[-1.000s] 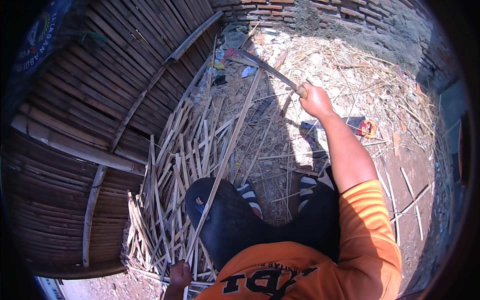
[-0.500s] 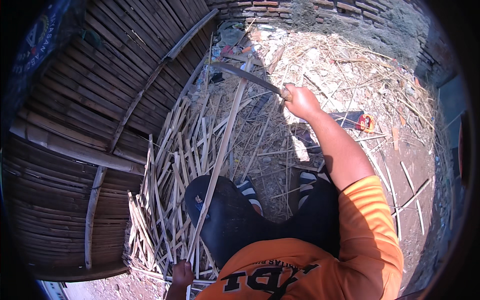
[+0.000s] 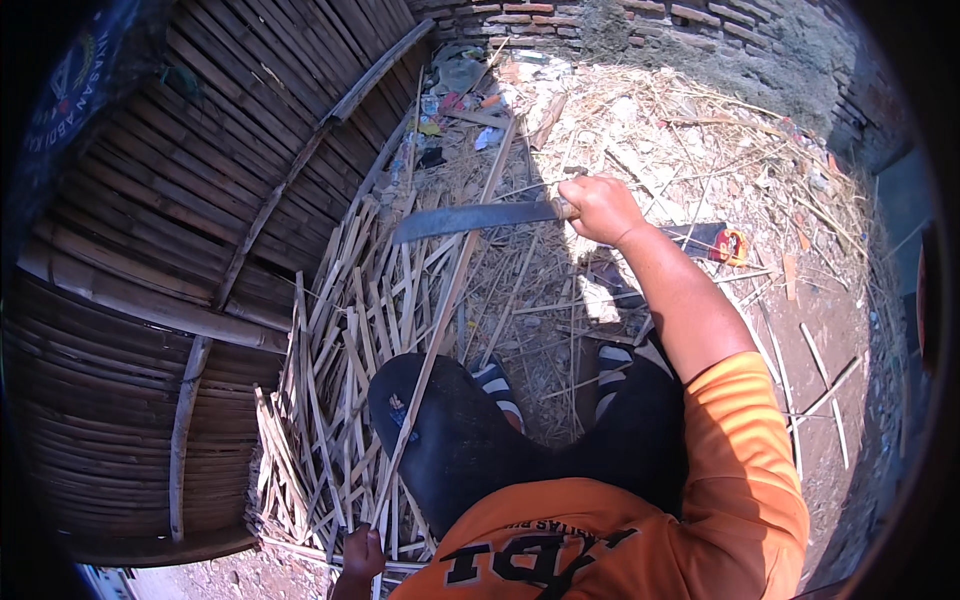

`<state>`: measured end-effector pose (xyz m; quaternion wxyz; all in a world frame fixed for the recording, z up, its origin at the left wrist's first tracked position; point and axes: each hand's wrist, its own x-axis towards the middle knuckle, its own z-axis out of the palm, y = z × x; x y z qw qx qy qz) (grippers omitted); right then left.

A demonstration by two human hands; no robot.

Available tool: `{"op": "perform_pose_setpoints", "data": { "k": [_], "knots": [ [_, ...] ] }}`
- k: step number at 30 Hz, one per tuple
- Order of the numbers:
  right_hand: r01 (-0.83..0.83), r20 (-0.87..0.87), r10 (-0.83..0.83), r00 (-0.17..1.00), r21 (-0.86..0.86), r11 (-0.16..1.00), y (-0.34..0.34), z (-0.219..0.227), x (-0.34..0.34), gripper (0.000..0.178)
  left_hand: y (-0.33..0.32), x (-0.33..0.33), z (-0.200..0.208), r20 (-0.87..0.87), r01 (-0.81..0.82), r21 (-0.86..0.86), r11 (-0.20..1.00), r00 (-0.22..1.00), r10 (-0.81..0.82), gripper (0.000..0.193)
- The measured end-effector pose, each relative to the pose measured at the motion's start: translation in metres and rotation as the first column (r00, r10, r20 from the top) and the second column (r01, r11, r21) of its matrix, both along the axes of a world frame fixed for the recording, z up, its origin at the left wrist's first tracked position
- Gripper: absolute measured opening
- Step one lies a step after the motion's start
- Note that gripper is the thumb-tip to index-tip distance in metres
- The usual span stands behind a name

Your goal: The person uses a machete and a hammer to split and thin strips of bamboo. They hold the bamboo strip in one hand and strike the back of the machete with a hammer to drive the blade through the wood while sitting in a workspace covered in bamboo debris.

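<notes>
My right hand [image 3: 603,208] is closed round the short handle of a machete [image 3: 480,220]. Its broad dark blade points left and lies across a long bamboo strip [image 3: 447,310]; whether the edge touches the strip I cannot tell. The strip slants from the rubble at the far side, over my left thigh, down to my left hand [image 3: 363,550] at the lower edge. There my left fingers are closed round the strip's near end.
A heap of split bamboo strips [image 3: 345,330] lies along the left, against a bamboo-slat wall [image 3: 130,230]. Straw and scraps [image 3: 690,130] cover the ground ahead, up to a brick wall [image 3: 530,18]. A dark cloth with a red and yellow end [image 3: 728,245] lies at the right.
The machete has come nearer along the bamboo strip, and its blade has turned flatter to view, tip swinging toward me. The strip's far end has shifted slightly right. My left hand has barely moved.
</notes>
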<state>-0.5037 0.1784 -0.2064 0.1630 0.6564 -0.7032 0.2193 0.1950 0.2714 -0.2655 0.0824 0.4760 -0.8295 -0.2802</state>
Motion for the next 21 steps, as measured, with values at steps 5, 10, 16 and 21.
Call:
{"op": "perform_pose_setpoints", "data": {
  "k": [5, 10, 16, 21],
  "knots": [
    [0.358, 0.469, -0.422, 0.776, 0.223, 0.906, 0.0, 0.004, -0.011, 0.023, 0.0, -0.003, 0.019, 0.013, -0.072, 0.134, 0.988, 0.997, 0.071, 0.049],
    [-0.095, 0.812, -0.11, 0.573, 0.198, 0.976, 0.002, -0.008, 0.0, 0.023, 0.0, -0.011, 0.007, -0.044, -0.053, 0.171, 0.984, 0.997, 0.062, 0.048],
    [-0.211, 0.003, 0.211, 0.977, 0.046, 0.976, -0.002, 0.013, 0.03, 0.019, 0.003, -0.004, 0.003, 0.001, -0.079, 0.209, 0.975, 0.997, 0.08, 0.045],
    [0.65, 0.61, -0.689, 0.391, 0.347, 0.676, 0.005, -0.029, -0.07, 0.039, 0.01, 0.028, 0.007, 0.075, -0.005, 0.146, 0.989, 0.997, -0.006, 0.043]
  ]
}}
